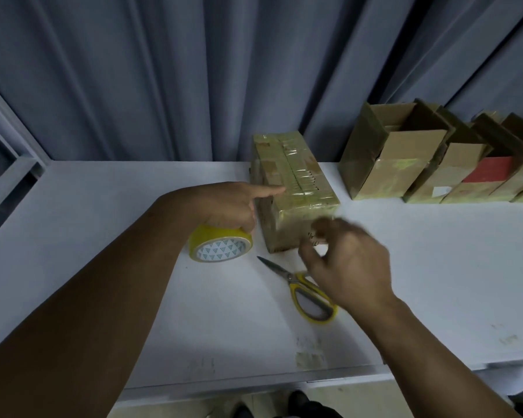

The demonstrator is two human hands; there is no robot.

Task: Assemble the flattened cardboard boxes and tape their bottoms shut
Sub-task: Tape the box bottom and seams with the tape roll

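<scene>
Head view: in the middle of the frame a brown cardboard box wrapped in glossy clear tape [293, 188] lies bottom-up on the white table [435, 251], its centre seam covered by a strip of tape that runs on down the near end. The left hand [224, 203] curls its lower fingers round a roll of yellow tape [221, 245] beside the box's left wall, while its straight index finger presses on the taped seam. The right hand [344, 260] is blurred at the box's near end, fingers bent toward the thumb – whether it pinches a tape end I cannot tell. Yellow-handled scissors [308, 294] lie just below the box, untouched.

At the upper right stands a row of open brown cardboard boxes [405, 158], already assembled. So this box looks nearly sealed – likely only smoothing or cutting is left, and no flattened boxes are in sight
</scene>
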